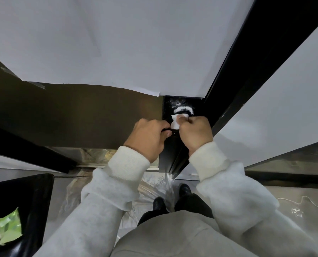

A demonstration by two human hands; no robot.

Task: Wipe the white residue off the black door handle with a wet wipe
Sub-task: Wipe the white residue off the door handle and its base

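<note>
Hiding most of the black handle (170,129), left hand (150,139) grips it while right hand (195,132) pinches a wipe (175,123).

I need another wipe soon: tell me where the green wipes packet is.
In the head view, the green wipes packet lies at the bottom-left, on a black seat to the person's left, well below and left of both hands.

Both hands fwd, left hand (150,137) & right hand (196,133) fingers curled

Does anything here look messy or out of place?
Yes: white residue is smeared on the black door handle's base, with specks scattered above. The right hand holds a wipe just below it.
</note>
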